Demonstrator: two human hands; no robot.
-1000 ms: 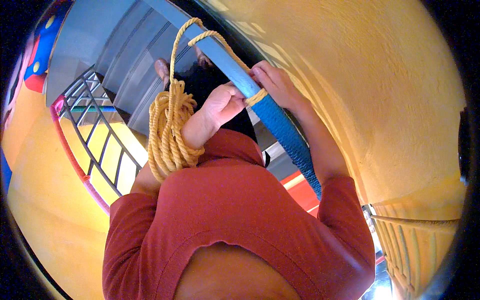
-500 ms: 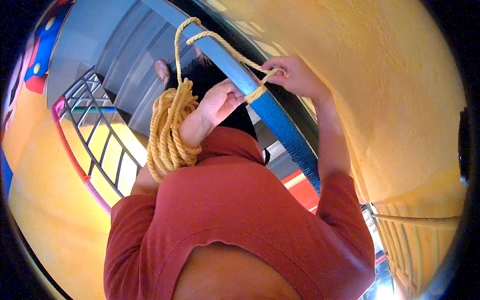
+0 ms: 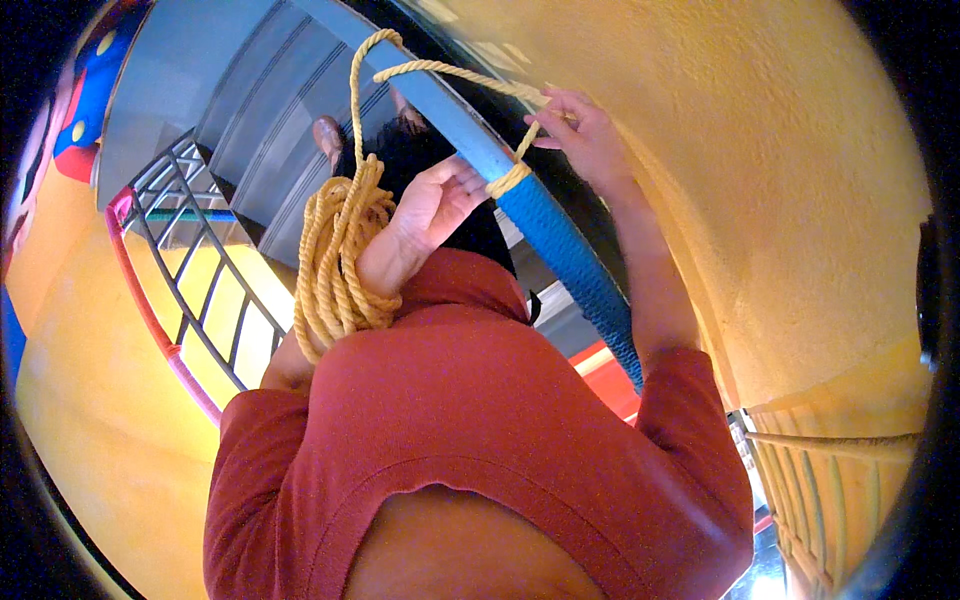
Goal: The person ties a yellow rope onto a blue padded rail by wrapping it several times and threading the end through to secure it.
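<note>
A handrail (image 3: 420, 95) slants in front of me, bare blue-grey in its upper part and wrapped in blue cord (image 3: 560, 250) lower down. Where the wrapping begins, a yellow rope (image 3: 509, 181) circles the rail. My right hand (image 3: 582, 140), beyond the rail by the wall, pinches the rope's stretch coming off that turn; another stretch arches from the upper rail to the same hand. On the near side, my left hand (image 3: 440, 205) rests its fingers loosely against the rail beside the turn, palm turned up. A thick coil of the rope (image 3: 340, 260) hangs over my left forearm.
Grey stairs (image 3: 270, 110) descend on the left, below a dark metal railing (image 3: 200, 270) with a pink and red top. A rough yellow wall (image 3: 780, 200) runs close along the right. At lower right stands another railing with a brown handrail (image 3: 830, 438).
My right hand has moved up and away from the rail, drawing the rope from the turn into a longer straight stretch. My left hand stays almost in place at the rail.
</note>
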